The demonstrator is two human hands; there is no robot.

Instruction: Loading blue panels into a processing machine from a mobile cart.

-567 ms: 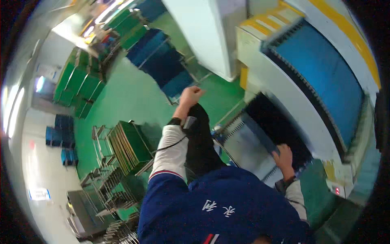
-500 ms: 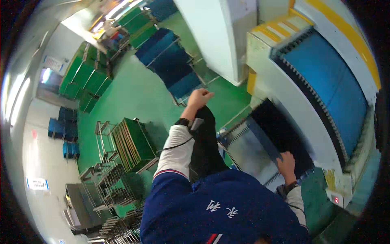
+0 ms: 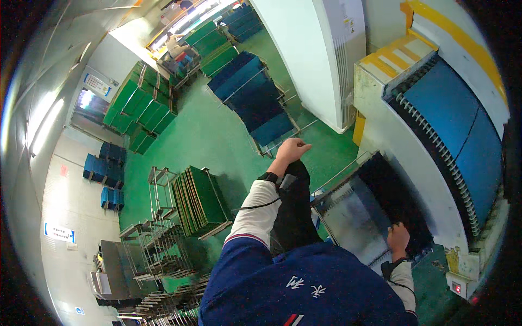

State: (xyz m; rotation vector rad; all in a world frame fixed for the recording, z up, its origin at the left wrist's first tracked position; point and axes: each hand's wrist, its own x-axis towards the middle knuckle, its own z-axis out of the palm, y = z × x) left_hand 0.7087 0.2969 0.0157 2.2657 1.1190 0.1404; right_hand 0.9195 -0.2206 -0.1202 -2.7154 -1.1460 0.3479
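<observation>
My left hand (image 3: 293, 150) is closed in a loose fist over my dark trouser leg, with nothing visible in it. A small grey device (image 3: 287, 183) with a black cable sits at that wrist. On my right, my right hand (image 3: 398, 239) is closed at the near end of a dark blue panel (image 3: 371, 202). Its fingertips are partly hidden. The panel leans against a row of near-black panels (image 3: 392, 187) in a low metal rack (image 3: 331, 223) with a pale base and spring-like toothed edges.
A white machine (image 3: 375, 108) with a curved blue panel bed (image 3: 443, 103) stands close on the right. Ahead is a rack of dark blue panels (image 3: 253, 98). Green panels (image 3: 198, 198) fill a cart on the left, beside metal racks (image 3: 157, 244). A white cabinet (image 3: 304, 49) stands beyond.
The view has swung a little, so the whole scene sits farther right and lower. My right hand stays at the panel's end, and my left hand keeps its loose fist over my leg.
</observation>
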